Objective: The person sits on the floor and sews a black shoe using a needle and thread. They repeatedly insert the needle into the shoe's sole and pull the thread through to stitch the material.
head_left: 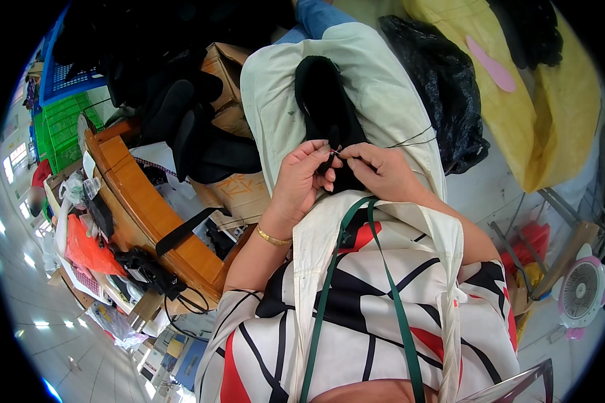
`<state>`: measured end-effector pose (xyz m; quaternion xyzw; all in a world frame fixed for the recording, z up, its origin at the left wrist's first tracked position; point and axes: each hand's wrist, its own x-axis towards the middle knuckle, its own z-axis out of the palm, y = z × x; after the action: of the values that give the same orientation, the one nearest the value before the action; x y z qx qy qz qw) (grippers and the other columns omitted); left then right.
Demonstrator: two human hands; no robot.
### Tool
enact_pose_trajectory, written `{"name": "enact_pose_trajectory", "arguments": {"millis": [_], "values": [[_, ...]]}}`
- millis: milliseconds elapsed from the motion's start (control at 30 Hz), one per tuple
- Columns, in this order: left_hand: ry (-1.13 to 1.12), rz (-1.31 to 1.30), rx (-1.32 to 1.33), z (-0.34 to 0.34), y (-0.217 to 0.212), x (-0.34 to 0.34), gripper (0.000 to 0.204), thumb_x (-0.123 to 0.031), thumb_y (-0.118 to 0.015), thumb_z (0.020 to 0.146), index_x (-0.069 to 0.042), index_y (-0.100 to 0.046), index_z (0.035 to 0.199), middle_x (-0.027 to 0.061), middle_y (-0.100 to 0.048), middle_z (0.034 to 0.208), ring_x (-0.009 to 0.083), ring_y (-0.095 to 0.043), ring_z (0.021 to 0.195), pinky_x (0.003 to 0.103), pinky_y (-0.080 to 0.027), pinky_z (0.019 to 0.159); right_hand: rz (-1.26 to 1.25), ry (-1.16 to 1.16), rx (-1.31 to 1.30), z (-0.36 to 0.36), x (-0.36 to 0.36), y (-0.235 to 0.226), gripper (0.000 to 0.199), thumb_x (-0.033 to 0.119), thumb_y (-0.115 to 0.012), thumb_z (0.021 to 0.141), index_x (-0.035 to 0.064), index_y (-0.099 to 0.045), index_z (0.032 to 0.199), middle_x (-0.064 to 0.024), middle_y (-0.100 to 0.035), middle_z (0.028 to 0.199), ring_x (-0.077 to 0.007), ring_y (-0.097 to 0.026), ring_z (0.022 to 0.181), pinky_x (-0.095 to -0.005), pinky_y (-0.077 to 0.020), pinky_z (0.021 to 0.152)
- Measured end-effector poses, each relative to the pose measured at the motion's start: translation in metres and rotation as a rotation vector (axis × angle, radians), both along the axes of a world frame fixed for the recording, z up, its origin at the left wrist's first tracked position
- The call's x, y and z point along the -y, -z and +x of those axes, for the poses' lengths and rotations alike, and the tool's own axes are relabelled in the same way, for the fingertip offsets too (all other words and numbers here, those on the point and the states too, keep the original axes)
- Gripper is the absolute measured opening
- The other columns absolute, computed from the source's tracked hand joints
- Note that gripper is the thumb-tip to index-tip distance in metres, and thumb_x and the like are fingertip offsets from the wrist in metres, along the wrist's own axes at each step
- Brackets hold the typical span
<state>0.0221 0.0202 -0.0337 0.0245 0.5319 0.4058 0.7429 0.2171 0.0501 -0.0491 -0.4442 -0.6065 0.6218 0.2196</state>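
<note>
A black shoe [321,87] lies on the pale apron [390,74] across my lap, its opening facing up and its toe or heel end partly hidden under my hands. My left hand [302,171], with a gold bracelet at the wrist, pinches something small over the shoe. My right hand [382,169] is closed in a pinch just beside it, the fingertips of both hands nearly touching. Between them shows a tiny, thin, shiny piece, too small to name for sure. Dark thread [413,139] trails out to the right from behind my right hand.
At my left stand a curved wooden table edge [138,181], a cardboard box [230,195] and more black shoes [212,144]. A black plastic bag [444,94] lies to the right, beside a yellow sack [551,134] with a pink shoehorn-shaped piece [489,65]. A small fan [580,287] stands lower right.
</note>
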Motion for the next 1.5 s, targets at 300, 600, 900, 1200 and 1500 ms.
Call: {"name": "enact_pose_trajectory", "arguments": {"millis": [300, 600, 900, 1200, 1500], "values": [[0.002, 0.009, 0.002, 0.001, 0.0, 0.002, 0.02, -0.015, -0.059, 0.099, -0.001, -0.06, 0.112, 0.0098, -0.069, 0.085, 0.0107, -0.063, 0.061, 0.022, -0.052, 0.048, 0.026, 0.023, 0.0, -0.001, 0.001, 0.001, 0.017, 0.009, -0.062, 0.091, 0.0076, -0.07, 0.107, -0.0084, -0.072, 0.086, -0.0207, -0.064, 0.064, -0.0291, -0.051, 0.062], [0.006, 0.032, -0.013, 0.001, 0.001, 0.004, 0.02, -0.017, -0.06, 0.099, -0.002, -0.061, 0.112, 0.0089, -0.069, 0.086, 0.0107, -0.063, 0.061, 0.022, -0.052, 0.049, 0.024, 0.03, -0.007, -0.002, 0.001, 0.001, 0.018, 0.009, -0.061, 0.091, 0.006, -0.07, 0.107, -0.0092, -0.073, 0.087, -0.0213, -0.065, 0.064, -0.0294, -0.0516, 0.062], [-0.001, 0.053, -0.103, 0.007, -0.005, 0.007, 0.018, -0.014, -0.071, 0.092, -0.003, -0.066, 0.106, 0.0052, -0.069, 0.089, 0.0092, -0.062, 0.066, 0.021, -0.052, 0.055, -0.098, 0.003, 0.023, 0.004, 0.005, 0.004, 0.01, 0.01, -0.062, 0.094, 0.0021, -0.061, 0.101, -0.0057, -0.061, 0.068, -0.0099, -0.053, 0.056, -0.0279, -0.0443, 0.053], [0.11, 0.055, -0.14, 0.004, -0.01, 0.004, 0.018, -0.005, -0.075, 0.086, -0.001, -0.068, 0.102, 0.0018, -0.068, 0.086, 0.006, -0.059, 0.067, 0.019, -0.05, 0.059, -0.471, -0.025, -0.048, 0.001, -0.003, -0.007, 0.017, 0.008, -0.056, 0.101, 0.0083, -0.062, 0.117, 0.0048, -0.054, 0.072, -0.0038, -0.049, 0.059, -0.0216, -0.041, 0.054], [0.162, 0.067, -0.149, 0.002, -0.009, 0.003, 0.018, -0.006, -0.077, 0.085, 0.0, -0.069, 0.1, 0.0011, -0.067, 0.082, 0.0045, -0.056, 0.064, 0.018, -0.046, 0.058, -0.522, 0.0, -0.069, 0.002, 0.002, 0.003, 0.012, 0.008, -0.055, 0.102, 0.0071, -0.061, 0.112, 0.0044, -0.054, 0.07, -0.0039, -0.049, 0.058, -0.0206, -0.039, 0.053]]}}
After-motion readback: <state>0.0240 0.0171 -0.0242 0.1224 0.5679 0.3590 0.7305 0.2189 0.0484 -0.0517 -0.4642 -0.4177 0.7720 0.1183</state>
